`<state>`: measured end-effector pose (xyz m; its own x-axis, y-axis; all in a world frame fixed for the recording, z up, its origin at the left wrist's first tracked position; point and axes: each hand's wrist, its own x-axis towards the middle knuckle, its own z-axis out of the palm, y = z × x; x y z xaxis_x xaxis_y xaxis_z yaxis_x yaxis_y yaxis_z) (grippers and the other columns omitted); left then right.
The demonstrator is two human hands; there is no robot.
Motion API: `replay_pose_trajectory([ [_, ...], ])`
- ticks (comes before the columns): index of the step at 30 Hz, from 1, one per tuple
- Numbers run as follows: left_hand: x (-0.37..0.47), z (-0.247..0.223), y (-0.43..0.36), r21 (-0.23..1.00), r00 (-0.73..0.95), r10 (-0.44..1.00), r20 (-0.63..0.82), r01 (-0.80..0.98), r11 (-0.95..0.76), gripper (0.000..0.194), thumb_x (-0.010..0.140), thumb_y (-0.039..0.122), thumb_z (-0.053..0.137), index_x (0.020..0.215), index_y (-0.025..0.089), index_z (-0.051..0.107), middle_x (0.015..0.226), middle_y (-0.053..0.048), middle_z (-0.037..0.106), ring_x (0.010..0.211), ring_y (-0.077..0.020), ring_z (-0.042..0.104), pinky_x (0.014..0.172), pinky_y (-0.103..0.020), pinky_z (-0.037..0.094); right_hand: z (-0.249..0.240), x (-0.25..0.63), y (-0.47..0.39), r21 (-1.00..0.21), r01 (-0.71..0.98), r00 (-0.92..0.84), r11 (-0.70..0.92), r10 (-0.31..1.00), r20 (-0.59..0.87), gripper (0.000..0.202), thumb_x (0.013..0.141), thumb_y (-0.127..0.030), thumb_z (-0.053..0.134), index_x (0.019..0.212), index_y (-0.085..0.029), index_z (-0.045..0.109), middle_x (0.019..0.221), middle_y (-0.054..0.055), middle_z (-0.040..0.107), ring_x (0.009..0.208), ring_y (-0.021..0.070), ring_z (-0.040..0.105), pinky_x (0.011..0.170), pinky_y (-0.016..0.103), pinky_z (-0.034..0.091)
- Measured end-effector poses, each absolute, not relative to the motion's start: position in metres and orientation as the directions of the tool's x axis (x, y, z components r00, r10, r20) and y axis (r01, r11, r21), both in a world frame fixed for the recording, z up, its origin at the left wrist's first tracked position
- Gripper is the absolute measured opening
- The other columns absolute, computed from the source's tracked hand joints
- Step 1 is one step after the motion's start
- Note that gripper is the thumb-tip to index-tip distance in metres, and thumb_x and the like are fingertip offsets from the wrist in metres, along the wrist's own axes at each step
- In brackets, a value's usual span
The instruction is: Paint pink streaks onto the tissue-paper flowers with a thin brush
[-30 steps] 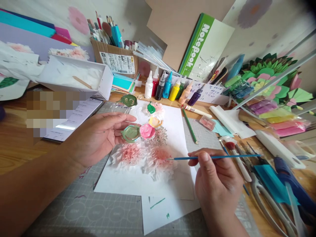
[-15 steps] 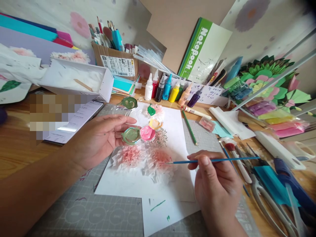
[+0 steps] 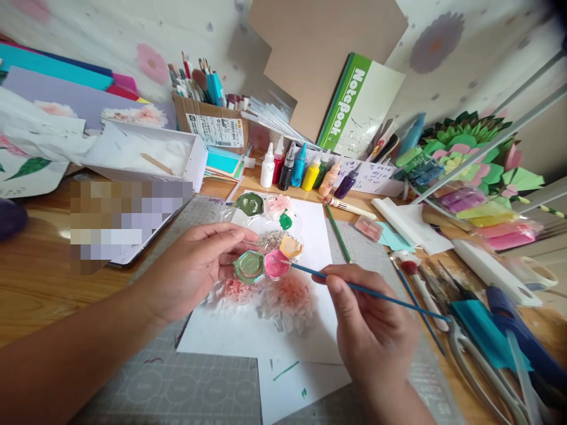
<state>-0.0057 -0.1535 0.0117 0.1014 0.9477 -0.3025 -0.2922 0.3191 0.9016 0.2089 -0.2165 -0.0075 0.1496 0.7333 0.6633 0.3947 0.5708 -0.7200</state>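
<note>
My left hand (image 3: 201, 260) grips a clear palette (image 3: 261, 227) by its left side. Its wells hold olive green, bright green, orange and pink paint (image 3: 277, 263). A thin blue paintbrush (image 3: 376, 292) is pinched in my right hand (image 3: 367, 321), its tip at the pink well. Below the palette, two ruffled white paper flowers with reddish centres lie on white paper: a left flower (image 3: 234, 293) partly hidden by the palette, and a right flower (image 3: 290, 298). A paler pink flower (image 3: 278, 203) shows behind the palette.
Paint bottles (image 3: 311, 174) stand in a row at the back. A green pencil (image 3: 339, 235) lies right of the paper. Farther right are scissors (image 3: 478, 372), a red-tipped brush (image 3: 420, 286) and a blue glue gun (image 3: 509, 319). A white box (image 3: 195, 162) and a phone (image 3: 133, 254) are at the left.
The brush tip has moved from the right flower up to the pink paint well. The palette in my left hand has shifted slightly right and down in view.
</note>
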Motion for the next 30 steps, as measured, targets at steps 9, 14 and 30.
replay_pose_trajectory([
  [9,-0.007,0.012,-0.155,0.895,0.136,0.936,-0.325,-0.276,0.35,0.039,0.058,0.047,0.09,0.079,0.017,0.079,0.08,-0.011,0.08,0.066,-0.0244,0.071,0.056,-0.036,0.06,-0.005,0.21,-0.219,-0.685,0.403,0.128,0.607,0.704,0.699,0.016,0.091,-0.007,0.064,0.094,-0.021,0.069,0.082,-0.003,0.073,0.077,0.0116,0.07,0.071,0.024,0.056],
  [14,-0.007,0.011,-0.154,0.897,0.12,0.94,-0.32,-0.282,0.341,0.039,0.058,0.045,0.09,0.08,0.016,0.079,0.078,-0.011,0.08,0.065,-0.0242,0.072,0.055,-0.035,0.06,-0.007,0.21,-0.219,-0.686,0.366,0.147,0.629,0.689,0.71,0.017,0.09,-0.006,0.066,0.095,-0.021,0.071,0.082,-0.002,0.075,0.076,0.0121,0.071,0.073,0.026,0.057],
  [30,-0.013,0.011,-0.142,0.932,0.046,0.972,-0.232,-0.277,0.235,0.029,0.065,0.037,0.084,0.081,0.014,0.08,0.074,-0.012,0.08,0.061,-0.0217,0.07,0.049,-0.03,0.056,-0.025,0.227,-0.22,-0.809,0.299,0.384,0.507,0.712,0.588,0.019,0.09,-0.027,0.074,0.073,-0.019,0.07,0.06,-0.002,0.068,0.05,0.0128,0.062,0.053,0.026,0.049],
])
